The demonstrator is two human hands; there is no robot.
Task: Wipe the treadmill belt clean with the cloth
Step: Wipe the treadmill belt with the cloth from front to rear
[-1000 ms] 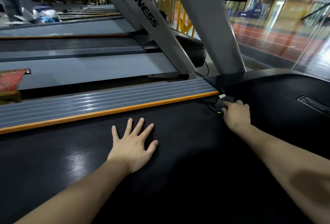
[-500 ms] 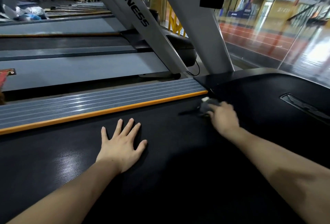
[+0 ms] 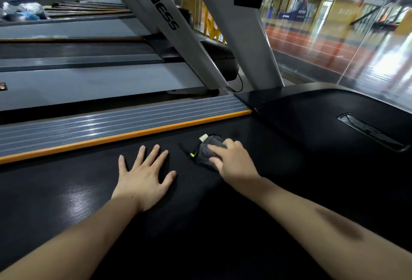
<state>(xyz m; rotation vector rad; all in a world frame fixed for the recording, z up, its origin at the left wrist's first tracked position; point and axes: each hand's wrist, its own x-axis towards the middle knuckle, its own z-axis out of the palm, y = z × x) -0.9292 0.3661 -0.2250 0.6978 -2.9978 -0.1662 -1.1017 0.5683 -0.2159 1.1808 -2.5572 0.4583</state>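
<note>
The black treadmill belt (image 3: 200, 224) fills the lower part of the head view. A small dark grey cloth (image 3: 206, 153) with a white tag and a yellow-green mark lies bunched on the belt near its far end. My right hand (image 3: 234, 161) lies on top of the cloth, holding it between thumb and fingers and pressing it on the belt. My left hand (image 3: 142, 177) rests flat on the belt just left of the cloth, fingers spread, holding nothing.
An orange strip (image 3: 124, 138) and a grey ribbed side rail (image 3: 107, 123) border the belt's far side. The black motor cover (image 3: 334, 128) rises to the right. Grey uprights (image 3: 236, 34) stand behind it. More treadmills (image 3: 78, 56) lie further left, and a glass wall (image 3: 345, 45) is at the right.
My right hand has dragged the cloth from the corner by the motor cover leftward along the belt, close to my left hand. The left hand has stayed flat on the belt.
</note>
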